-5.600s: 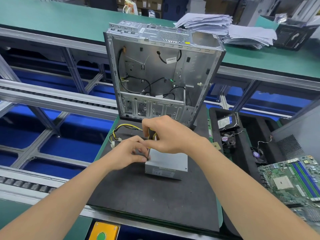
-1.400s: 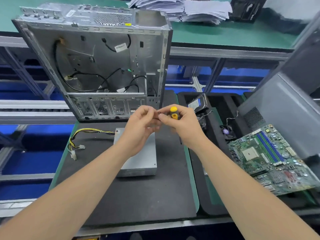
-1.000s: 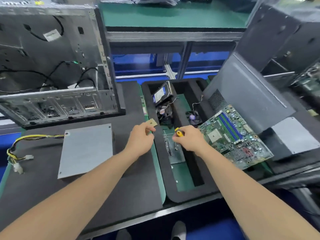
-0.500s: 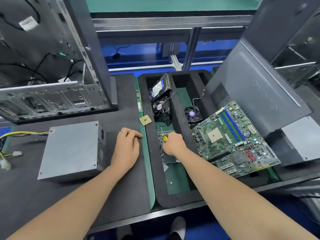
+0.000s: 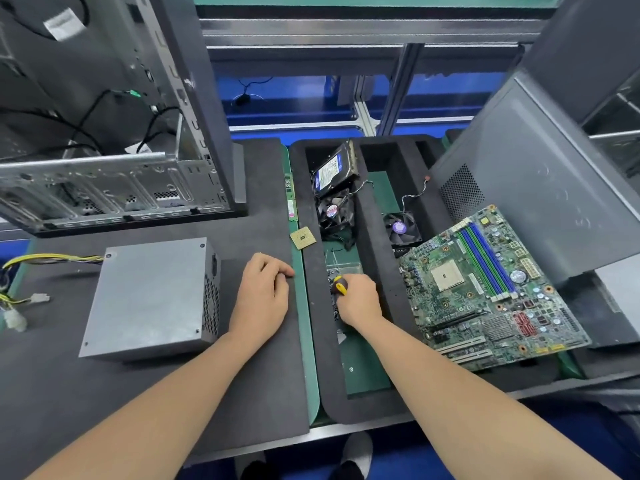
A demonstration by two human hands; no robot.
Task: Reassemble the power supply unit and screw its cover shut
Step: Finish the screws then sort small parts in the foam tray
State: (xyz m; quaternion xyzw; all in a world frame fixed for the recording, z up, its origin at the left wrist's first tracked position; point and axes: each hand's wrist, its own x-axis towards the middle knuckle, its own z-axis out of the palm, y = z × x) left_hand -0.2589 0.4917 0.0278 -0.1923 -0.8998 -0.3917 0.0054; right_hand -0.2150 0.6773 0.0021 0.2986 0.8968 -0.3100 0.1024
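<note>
The grey power supply unit [image 5: 149,296] lies on the black mat [image 5: 256,382] at the left, its cover on top, with yellow and black cables [image 5: 52,259] trailing off to the left. My left hand [image 5: 263,296] rests on the mat just right of the unit, fingers loosely curled, nothing visible in it. My right hand [image 5: 358,299] reaches down into a compartment of the black foam tray [image 5: 313,306] and grips a screwdriver with a yellow and black handle [image 5: 340,285]. The screwdriver's tip is hidden under my hand.
An open computer case [image 5: 104,188] stands behind the unit. The tray holds a hard drive [image 5: 332,171], two fans [image 5: 334,213], and a motherboard [image 5: 485,292] leaning on its right side. A CPU chip [image 5: 302,238], a RAM stick [image 5: 290,197] and a grey side panel [image 5: 536,174] are nearby.
My hands left the power supply and moved right. The left hand came down onto the mat; the right hand carried the screwdriver down into the tray compartment.
</note>
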